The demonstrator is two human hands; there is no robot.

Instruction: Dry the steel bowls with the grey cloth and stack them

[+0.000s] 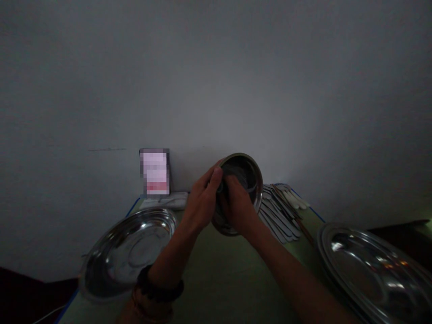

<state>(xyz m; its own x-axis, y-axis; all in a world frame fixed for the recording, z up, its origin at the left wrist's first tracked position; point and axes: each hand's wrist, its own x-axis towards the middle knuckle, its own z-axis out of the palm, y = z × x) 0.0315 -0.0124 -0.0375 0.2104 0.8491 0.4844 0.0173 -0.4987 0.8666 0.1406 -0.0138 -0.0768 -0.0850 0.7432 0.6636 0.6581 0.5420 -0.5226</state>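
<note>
A round steel bowl [251, 173] is held up on edge above the middle of the table, its hollow facing me. My left hand [202, 200] grips the bowl's left rim, fingers curled over the edge. My right hand [238, 204] is closed and pressed inside the bowl's hollow on a dark, grey thing that may be a cloth or scrubber; I cannot make it out. A dark beaded band sits on my left wrist.
A steel plate [128, 252] lies at the table's left edge. A larger steel platter [374, 270] lies at the right. A fanned row of flat utensils [280, 209] rests behind the bowl. A small card [154, 173] leans against the wall. The scene is dim.
</note>
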